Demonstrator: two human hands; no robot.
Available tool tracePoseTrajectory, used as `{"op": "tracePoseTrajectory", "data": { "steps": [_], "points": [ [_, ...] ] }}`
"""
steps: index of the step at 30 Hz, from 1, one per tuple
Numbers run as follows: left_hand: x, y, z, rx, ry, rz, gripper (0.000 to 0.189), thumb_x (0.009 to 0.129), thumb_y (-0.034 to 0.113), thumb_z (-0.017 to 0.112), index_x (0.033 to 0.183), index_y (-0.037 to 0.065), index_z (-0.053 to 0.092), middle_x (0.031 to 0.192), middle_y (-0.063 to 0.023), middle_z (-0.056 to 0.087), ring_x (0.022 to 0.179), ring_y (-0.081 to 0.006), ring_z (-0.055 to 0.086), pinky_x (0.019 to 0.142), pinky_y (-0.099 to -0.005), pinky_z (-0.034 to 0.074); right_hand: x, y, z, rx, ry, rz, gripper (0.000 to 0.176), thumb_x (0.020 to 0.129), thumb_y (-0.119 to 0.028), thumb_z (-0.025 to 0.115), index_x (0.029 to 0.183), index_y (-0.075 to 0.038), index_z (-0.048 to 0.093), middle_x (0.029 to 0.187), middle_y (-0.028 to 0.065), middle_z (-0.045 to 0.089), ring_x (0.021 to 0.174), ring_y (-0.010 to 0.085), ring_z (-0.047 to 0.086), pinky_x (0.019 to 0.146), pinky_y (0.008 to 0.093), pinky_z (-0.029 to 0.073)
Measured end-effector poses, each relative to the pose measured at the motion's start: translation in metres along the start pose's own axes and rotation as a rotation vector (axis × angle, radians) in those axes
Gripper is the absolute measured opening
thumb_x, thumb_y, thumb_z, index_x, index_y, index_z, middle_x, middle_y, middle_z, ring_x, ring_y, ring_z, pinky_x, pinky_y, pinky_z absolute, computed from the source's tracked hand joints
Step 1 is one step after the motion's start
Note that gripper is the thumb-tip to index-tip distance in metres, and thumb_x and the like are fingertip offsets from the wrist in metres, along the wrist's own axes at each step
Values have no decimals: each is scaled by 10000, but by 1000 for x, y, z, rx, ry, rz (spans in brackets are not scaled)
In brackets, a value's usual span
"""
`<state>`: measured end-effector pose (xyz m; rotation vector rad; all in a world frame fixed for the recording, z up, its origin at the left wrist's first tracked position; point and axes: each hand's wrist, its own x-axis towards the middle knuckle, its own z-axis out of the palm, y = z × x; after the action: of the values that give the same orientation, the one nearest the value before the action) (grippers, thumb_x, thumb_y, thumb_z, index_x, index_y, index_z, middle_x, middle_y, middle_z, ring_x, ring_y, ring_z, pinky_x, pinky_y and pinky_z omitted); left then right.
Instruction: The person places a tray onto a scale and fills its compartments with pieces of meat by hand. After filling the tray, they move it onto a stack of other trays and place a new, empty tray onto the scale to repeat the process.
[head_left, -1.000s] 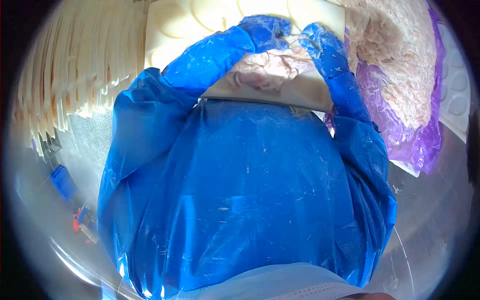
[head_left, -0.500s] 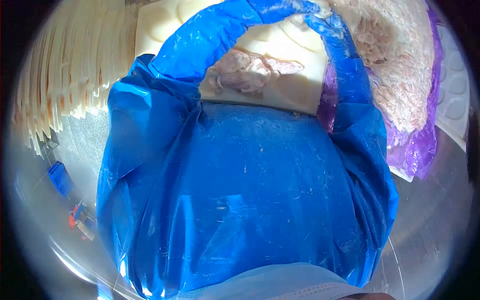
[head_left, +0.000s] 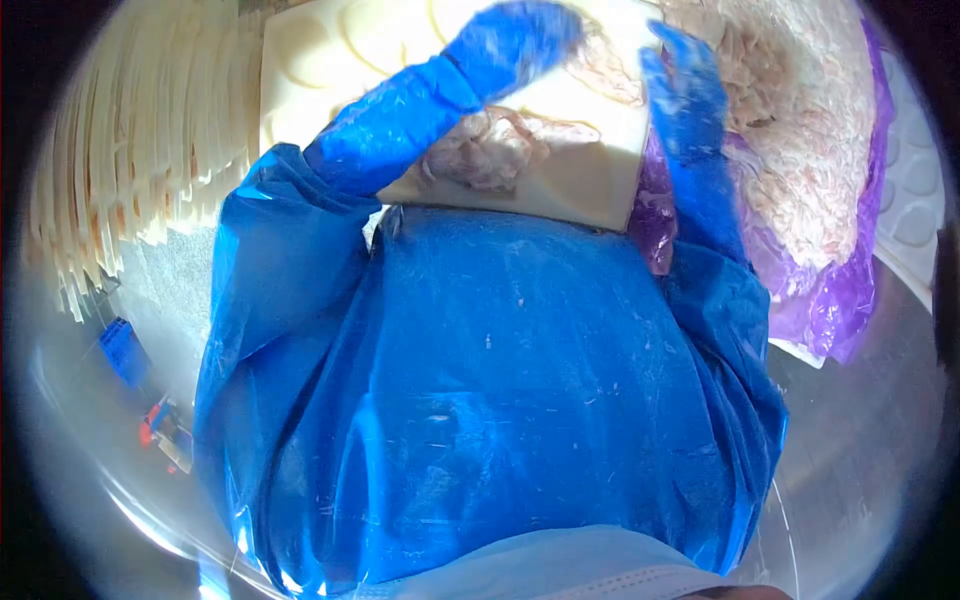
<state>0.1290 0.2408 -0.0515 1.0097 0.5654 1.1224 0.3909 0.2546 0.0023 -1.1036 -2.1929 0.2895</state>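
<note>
Both my hands wear blue gloves. My left hand (head_left: pixel 535 42) is over the far part of the white board (head_left: pixel 390 45), blurred, with its fingers closed at the edge of a thin piece of pale raw meat (head_left: pixel 608 72). That piece stretches right and down from the fingertips. My right hand (head_left: pixel 688 80) is at the board's right edge beside a big heap of pale raw meat (head_left: pixel 800 130); its fingers are apart and nothing shows in them. A lumpy piece of pinkish raw meat (head_left: pixel 490 148) lies on the near part of the board, under my left forearm.
The heap rests on purple plastic film (head_left: pixel 825 310). A white tray with rounded hollows (head_left: pixel 910 160) is at the far right. Many thin pale sheets (head_left: pixel 150 130) stand in a row at the left. A blue crate (head_left: pixel 122 350) is lower left. My blue apron (head_left: pixel 520 360) fills the middle.
My hands, close together at the top before, have parted. The left moved left and the right drew back to the board's edge. The thin meat piece now shows between them.
</note>
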Motion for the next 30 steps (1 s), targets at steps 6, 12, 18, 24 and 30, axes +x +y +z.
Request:
{"op": "tracePoseTrajectory", "data": {
  "steps": [6, 12, 18, 24, 30],
  "points": [
    [-25, 9, 10, 1969, -41, 345, 519, 982, 257, 478, 1461, 60, 440, 1515, -157, 428, 1432, -320, 359, 1207, -437, 247, -7, -10, 30, -269, -253, -206, 629, 911, -295, 579, 1465, -37, 430, 1471, 201, 465, 1412, 347, 371, 1194, 497, 235],
    [-2, 0, 22, 1709, 61, 315, 624, 953, 337, 557, 1463, 6, 419, 1518, -221, 397, 1425, -371, 352, 1201, -478, 220, -4, -19, 45, -217, -339, -144, 717, 894, -328, 622, 1504, -39, 380, 1529, 194, 404, 1440, 367, 329, 1208, 493, 197],
    [-10, 4, 26, 1639, 144, 281, 713, 914, 326, 597, 1500, 0, 355, 1580, -220, 301, 1475, -356, 274, 1197, -486, 205, -43, -20, 37, -183, -256, -50, 679, 891, -276, 656, 1495, -77, 418, 1549, 163, 396, 1435, 370, 342, 1182, 498, 234],
    [-4, -3, 2, 1649, 68, 448, 634, 956, 311, 567, 1488, 14, 392, 1574, -193, 333, 1472, -333, 291, 1200, -440, 224, -1, -27, 57, -353, -171, -158, 717, 902, -344, 620, 1501, -30, 381, 1523, 209, 406, 1437, 366, 330, 1207, 488, 199],
    [-78, 40, 25, 548, 290, 271, 430, 951, 136, 624, 1361, 43, 531, 1329, -115, 590, 1213, -206, 554, 1027, -342, 452, -23, -26, 42, -433, -221, -231, 714, 918, -357, 591, 1502, -9, 373, 1547, 224, 363, 1462, 364, 287, 1210, 474, 169]
  ]
}}
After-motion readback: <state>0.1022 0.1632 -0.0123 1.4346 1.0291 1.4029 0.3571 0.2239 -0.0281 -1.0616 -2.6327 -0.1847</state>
